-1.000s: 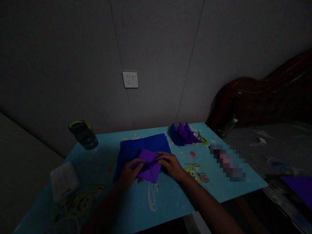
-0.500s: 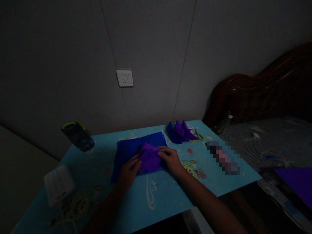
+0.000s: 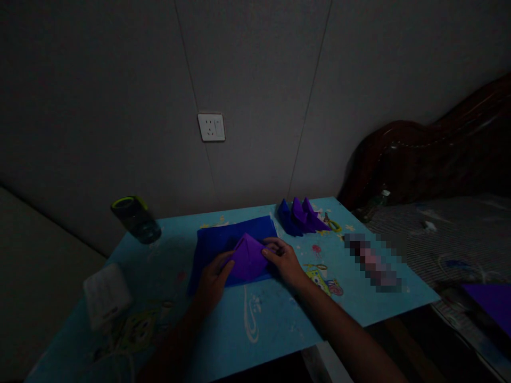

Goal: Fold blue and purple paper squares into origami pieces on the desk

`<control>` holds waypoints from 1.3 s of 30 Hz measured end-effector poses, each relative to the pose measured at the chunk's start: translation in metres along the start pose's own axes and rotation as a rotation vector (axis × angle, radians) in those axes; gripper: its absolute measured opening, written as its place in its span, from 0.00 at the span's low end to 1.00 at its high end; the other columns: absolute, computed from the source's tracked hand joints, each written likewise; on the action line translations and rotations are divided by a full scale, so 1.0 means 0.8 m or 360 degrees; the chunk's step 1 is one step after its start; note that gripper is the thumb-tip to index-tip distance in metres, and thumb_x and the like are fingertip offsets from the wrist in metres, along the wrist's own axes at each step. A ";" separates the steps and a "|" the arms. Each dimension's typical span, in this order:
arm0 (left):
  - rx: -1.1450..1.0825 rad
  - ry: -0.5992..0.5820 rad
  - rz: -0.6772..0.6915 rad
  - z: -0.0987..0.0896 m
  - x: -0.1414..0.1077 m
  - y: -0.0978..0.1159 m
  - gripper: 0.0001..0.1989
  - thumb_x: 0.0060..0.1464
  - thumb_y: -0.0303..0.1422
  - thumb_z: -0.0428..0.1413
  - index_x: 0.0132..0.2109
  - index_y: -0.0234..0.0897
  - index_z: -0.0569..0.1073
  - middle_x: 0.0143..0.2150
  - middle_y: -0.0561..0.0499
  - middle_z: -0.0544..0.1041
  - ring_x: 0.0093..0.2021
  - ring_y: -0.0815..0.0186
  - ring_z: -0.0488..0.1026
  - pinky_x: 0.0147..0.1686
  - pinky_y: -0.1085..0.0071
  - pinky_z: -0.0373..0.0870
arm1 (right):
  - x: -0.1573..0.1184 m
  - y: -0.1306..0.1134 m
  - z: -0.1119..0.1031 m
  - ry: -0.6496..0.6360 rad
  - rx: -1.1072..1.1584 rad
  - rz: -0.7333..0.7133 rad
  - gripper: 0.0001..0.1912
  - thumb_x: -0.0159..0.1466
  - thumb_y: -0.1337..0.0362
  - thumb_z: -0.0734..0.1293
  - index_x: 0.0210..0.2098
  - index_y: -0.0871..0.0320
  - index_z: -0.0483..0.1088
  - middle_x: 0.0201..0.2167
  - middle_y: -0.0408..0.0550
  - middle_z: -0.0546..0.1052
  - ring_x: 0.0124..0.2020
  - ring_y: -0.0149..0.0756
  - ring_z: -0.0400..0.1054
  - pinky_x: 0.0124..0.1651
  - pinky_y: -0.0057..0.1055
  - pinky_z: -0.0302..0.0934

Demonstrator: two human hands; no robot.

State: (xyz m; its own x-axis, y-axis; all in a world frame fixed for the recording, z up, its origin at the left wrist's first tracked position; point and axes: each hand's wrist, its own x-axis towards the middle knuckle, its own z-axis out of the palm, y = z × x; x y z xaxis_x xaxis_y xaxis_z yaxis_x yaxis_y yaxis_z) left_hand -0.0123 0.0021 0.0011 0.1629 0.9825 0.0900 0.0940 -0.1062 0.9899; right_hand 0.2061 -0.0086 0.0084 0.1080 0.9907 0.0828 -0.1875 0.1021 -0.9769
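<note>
A folded piece of purple paper, roughly diamond-shaped with a pointed top, is held between my two hands above the table. My left hand pinches its left corner, thumb in front and fingers behind. At its right corner my right hand grips it the same way, partly hiding the edge. Beneath lie flat blue paper sheets. Beyond my right hand stand folded paper boats, a blue one and purple ones, close together.
Scissors with yellow-green handles lie beside the boats. A dark cup with a green rim and a white box with a cable are on the left of the blue table. A blurred-out item lies right.
The purple paper has gone from a crumpled, partly opened form to a flatter diamond with a centre crease facing me. Both hands still grip its sides. The view has shifted slightly.
</note>
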 end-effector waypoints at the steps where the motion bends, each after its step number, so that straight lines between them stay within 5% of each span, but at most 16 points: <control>1: -0.0080 -0.0030 -0.0023 0.002 -0.001 0.000 0.23 0.55 0.43 0.58 0.54 0.37 0.72 0.45 0.45 0.81 0.44 0.58 0.78 0.43 0.65 0.74 | 0.000 -0.001 0.001 0.0013 0.0019 0.0000 0.22 0.50 0.53 0.77 0.41 0.56 0.74 0.26 0.41 0.76 0.29 0.34 0.70 0.34 0.30 0.63; 4: -0.0192 -0.0070 -0.0028 0.004 -0.003 0.000 0.24 0.56 0.42 0.57 0.58 0.38 0.68 0.46 0.44 0.80 0.42 0.59 0.79 0.41 0.65 0.74 | -0.001 -0.002 0.002 0.0002 0.0039 0.0032 0.23 0.50 0.53 0.77 0.42 0.56 0.74 0.24 0.39 0.75 0.26 0.32 0.69 0.32 0.29 0.62; 10: 0.0209 -0.0215 0.0168 0.000 -0.004 0.005 0.15 0.60 0.39 0.52 0.46 0.37 0.79 0.43 0.46 0.80 0.44 0.60 0.76 0.45 0.67 0.71 | -0.002 0.000 0.001 0.0003 -0.0035 0.0128 0.25 0.50 0.52 0.77 0.42 0.59 0.74 0.23 0.40 0.75 0.25 0.32 0.67 0.30 0.29 0.60; 16: 0.0092 -0.0047 0.0142 0.001 0.000 0.004 0.16 0.59 0.39 0.53 0.49 0.36 0.78 0.49 0.44 0.80 0.51 0.57 0.75 0.51 0.65 0.69 | -0.002 -0.001 -0.003 -0.0299 -0.0275 0.0161 0.21 0.60 0.46 0.68 0.33 0.61 0.76 0.21 0.41 0.72 0.22 0.30 0.63 0.27 0.28 0.55; 20: -0.0203 -0.0024 0.0010 0.003 0.003 0.001 0.28 0.57 0.40 0.56 0.62 0.36 0.64 0.40 0.47 0.81 0.38 0.62 0.78 0.38 0.69 0.74 | -0.004 -0.003 -0.003 -0.0204 -0.0342 0.0070 0.21 0.61 0.46 0.67 0.28 0.60 0.72 0.19 0.39 0.69 0.21 0.29 0.60 0.25 0.27 0.52; 24: -0.0144 0.0003 -0.0039 0.001 0.005 0.002 0.21 0.54 0.42 0.58 0.50 0.33 0.72 0.22 0.56 0.74 0.20 0.70 0.71 0.22 0.76 0.67 | -0.005 -0.004 -0.003 -0.0075 -0.0350 0.0079 0.21 0.61 0.46 0.68 0.30 0.59 0.73 0.19 0.39 0.69 0.20 0.29 0.59 0.24 0.27 0.52; 28: -0.0076 0.0099 0.0002 0.001 0.003 0.005 0.17 0.52 0.42 0.60 0.44 0.34 0.74 0.18 0.60 0.68 0.17 0.73 0.65 0.18 0.79 0.60 | -0.006 -0.006 -0.002 -0.0041 -0.0280 0.0025 0.20 0.59 0.46 0.70 0.31 0.59 0.75 0.24 0.43 0.74 0.24 0.31 0.64 0.27 0.27 0.56; 33: -0.0180 0.0131 -0.0054 0.004 0.003 0.003 0.21 0.51 0.44 0.61 0.47 0.34 0.74 0.19 0.59 0.70 0.15 0.72 0.66 0.15 0.78 0.61 | -0.006 -0.009 -0.001 -0.0101 -0.0206 0.0029 0.18 0.61 0.48 0.69 0.37 0.57 0.75 0.16 0.40 0.72 0.17 0.31 0.61 0.23 0.27 0.55; 36: -0.0269 0.0093 0.0023 0.004 0.005 0.000 0.15 0.51 0.43 0.60 0.38 0.34 0.75 0.30 0.50 0.78 0.24 0.66 0.75 0.22 0.72 0.72 | -0.006 -0.012 -0.002 -0.0091 -0.0202 -0.0043 0.17 0.59 0.48 0.70 0.34 0.56 0.75 0.25 0.45 0.79 0.27 0.36 0.70 0.33 0.31 0.63; 39: -0.0241 0.0092 0.0225 0.002 0.005 0.000 0.11 0.52 0.40 0.61 0.32 0.35 0.75 0.49 0.42 0.76 0.43 0.58 0.78 0.40 0.65 0.76 | -0.005 -0.014 -0.002 -0.0056 -0.0228 -0.0103 0.18 0.59 0.47 0.70 0.36 0.55 0.76 0.36 0.49 0.81 0.39 0.43 0.73 0.46 0.38 0.65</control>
State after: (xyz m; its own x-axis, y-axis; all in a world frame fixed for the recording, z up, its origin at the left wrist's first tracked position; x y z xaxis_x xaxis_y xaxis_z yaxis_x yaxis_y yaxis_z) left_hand -0.0099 0.0056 0.0010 0.1071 0.9671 0.2310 -0.0753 -0.2237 0.9717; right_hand 0.2092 -0.0142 0.0185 0.0805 0.9853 0.1506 -0.0395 0.1542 -0.9873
